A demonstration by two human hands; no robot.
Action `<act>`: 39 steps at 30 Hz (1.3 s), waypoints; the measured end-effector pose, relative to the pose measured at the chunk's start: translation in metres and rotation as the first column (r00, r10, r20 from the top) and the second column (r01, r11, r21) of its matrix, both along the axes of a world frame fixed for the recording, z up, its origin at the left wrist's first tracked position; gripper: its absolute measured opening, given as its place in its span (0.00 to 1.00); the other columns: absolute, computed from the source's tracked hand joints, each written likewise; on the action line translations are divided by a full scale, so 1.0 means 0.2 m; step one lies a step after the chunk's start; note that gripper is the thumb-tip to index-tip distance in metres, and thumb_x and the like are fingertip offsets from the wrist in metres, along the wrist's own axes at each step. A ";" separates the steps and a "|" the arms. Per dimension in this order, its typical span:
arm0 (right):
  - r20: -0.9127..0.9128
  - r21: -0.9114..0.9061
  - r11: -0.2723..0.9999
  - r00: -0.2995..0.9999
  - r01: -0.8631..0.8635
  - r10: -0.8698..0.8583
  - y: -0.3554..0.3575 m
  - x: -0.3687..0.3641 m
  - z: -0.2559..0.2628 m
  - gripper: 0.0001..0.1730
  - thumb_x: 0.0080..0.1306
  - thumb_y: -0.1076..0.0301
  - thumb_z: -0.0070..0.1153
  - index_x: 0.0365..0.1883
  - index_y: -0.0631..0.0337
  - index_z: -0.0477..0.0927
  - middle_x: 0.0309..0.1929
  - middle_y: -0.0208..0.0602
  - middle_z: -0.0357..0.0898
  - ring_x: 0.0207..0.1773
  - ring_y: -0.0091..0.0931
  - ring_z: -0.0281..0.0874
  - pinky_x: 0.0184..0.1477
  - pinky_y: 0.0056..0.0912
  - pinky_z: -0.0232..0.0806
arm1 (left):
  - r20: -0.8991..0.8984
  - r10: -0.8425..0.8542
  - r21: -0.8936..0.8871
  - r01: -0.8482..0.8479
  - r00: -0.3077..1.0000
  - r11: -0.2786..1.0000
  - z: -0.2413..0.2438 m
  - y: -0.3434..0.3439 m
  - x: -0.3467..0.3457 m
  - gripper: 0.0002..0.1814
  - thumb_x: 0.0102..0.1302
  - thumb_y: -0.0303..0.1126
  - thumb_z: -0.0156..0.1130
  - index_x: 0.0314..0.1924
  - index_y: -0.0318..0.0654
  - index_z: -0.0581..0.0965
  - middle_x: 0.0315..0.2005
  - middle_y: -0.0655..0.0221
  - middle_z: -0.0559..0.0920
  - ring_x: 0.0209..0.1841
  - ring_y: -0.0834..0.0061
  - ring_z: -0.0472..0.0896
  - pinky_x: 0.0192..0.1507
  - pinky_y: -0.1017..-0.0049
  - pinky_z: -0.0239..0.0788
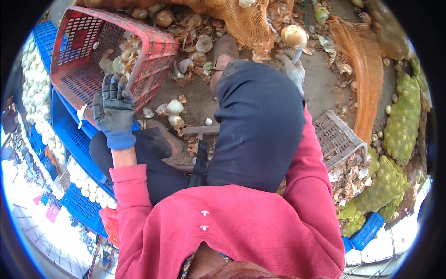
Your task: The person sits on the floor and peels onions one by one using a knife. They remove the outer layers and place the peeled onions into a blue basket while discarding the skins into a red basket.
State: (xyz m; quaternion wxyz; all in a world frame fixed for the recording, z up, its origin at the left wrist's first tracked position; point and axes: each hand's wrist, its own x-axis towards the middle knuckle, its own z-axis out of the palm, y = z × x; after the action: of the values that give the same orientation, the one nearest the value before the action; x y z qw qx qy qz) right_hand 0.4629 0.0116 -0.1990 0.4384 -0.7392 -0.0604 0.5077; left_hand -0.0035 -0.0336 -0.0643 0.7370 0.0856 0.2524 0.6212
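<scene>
My left hand (115, 108), in a dark grey work glove with a blue cuff, has its fingers apart and holds nothing. It is at the rim of a red plastic crate (155, 45) lying tilted, with peeled skins and pale onion pieces (126, 57) inside. At the right, beyond my knee, my right hand (292, 66) in a pale dirty glove grips a small metal tool (297, 55), perhaps a knife. A large yellow-brown onion (294, 36) lies just past its fingertips; whether they touch is unclear. Two whitish onions (175, 106) rest on the ground between my feet.
Blue crates (69, 117) with peeled white onions (36, 83) stand at the left. Orange mesh sacking (244, 21) lies ahead, and more (366, 76) at the right. A grey crate (339, 137), loose skins and green mesh sacks of onions (402, 118) are on the right.
</scene>
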 end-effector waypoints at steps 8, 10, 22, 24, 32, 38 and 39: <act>0.082 0.381 0.870 0.949 -0.313 0.305 0.02 0.03 0.39 0.16 0.70 0.72 0.66 0.57 0.60 0.85 0.40 0.31 0.90 0.26 0.11 0.71 0.28 0.17 0.63 | -0.088 -0.245 -0.146 0.231 0.966 0.962 0.18 0.14 0.48 0.34 0.67 0.31 0.68 0.72 0.34 0.69 0.54 0.61 0.76 0.46 0.73 0.73 0.45 0.74 0.68; 0.082 0.432 0.800 0.901 -0.417 0.426 0.09 -0.11 0.58 0.18 0.71 0.74 0.65 0.59 0.61 0.85 0.43 0.32 0.90 0.37 0.13 0.78 0.41 0.18 0.70 | -0.118 -0.283 -0.049 0.280 0.952 0.959 0.22 0.18 0.53 0.32 0.68 0.29 0.66 0.71 0.35 0.69 0.54 0.58 0.79 0.55 0.59 0.84 0.52 0.68 0.81; 0.572 0.311 -0.319 -0.091 -0.895 0.815 0.42 -0.63 1.30 0.18 0.72 0.77 0.62 0.60 0.62 0.83 0.41 0.28 0.89 0.42 0.18 0.83 0.45 0.25 0.76 | -0.267 -0.016 0.381 0.121 0.964 0.916 0.47 0.23 0.41 0.52 0.60 0.39 0.76 0.78 0.28 0.57 0.71 0.50 0.71 0.69 0.56 0.76 0.72 0.55 0.70; 0.586 0.209 -0.411 -0.222 -0.888 0.779 0.41 -0.69 1.44 0.18 0.73 0.76 0.61 0.61 0.61 0.83 0.42 0.27 0.89 0.42 0.19 0.83 0.45 0.25 0.75 | -0.259 0.106 0.479 0.033 0.960 0.877 0.47 0.18 0.31 0.51 0.56 0.38 0.77 0.76 0.29 0.61 0.69 0.51 0.73 0.68 0.57 0.77 0.70 0.57 0.73; 0.289 0.661 0.160 0.445 -0.733 0.848 0.33 -0.92 1.40 0.18 0.79 0.68 0.55 0.64 0.63 0.80 0.51 0.42 0.87 0.29 0.14 0.77 0.28 0.16 0.68 | -0.515 0.216 0.322 -0.046 0.829 0.945 0.62 0.10 0.14 0.52 0.32 0.11 0.76 0.67 0.34 0.74 0.58 0.61 0.83 0.60 0.70 0.83 0.63 0.67 0.79; 0.355 0.582 0.195 0.463 -0.789 0.812 0.18 -1.35 1.41 0.18 0.80 0.62 0.57 0.63 0.61 0.80 0.44 0.27 0.84 0.40 0.14 0.79 0.42 0.17 0.73 | -0.450 0.199 0.247 -0.093 0.871 0.965 0.58 0.10 0.10 0.52 0.39 0.07 0.76 0.69 0.38 0.72 0.58 0.62 0.82 0.57 0.68 0.84 0.54 0.67 0.84; 0.372 0.580 0.155 0.430 -0.799 0.823 0.19 -1.36 1.40 0.18 0.80 0.62 0.57 0.63 0.61 0.81 0.44 0.26 0.84 0.40 0.14 0.79 0.42 0.17 0.73 | -0.448 0.196 0.265 -0.080 0.872 0.961 0.58 0.09 0.07 0.52 0.39 0.07 0.77 0.69 0.38 0.72 0.58 0.62 0.82 0.58 0.68 0.84 0.55 0.67 0.84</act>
State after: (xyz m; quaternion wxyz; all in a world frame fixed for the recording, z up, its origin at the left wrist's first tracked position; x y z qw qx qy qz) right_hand 0.1916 0.0487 0.0819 0.3373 -0.3590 -0.6218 0.6088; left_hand 0.0101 -0.0163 0.0514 0.5916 0.3030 0.3524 0.6588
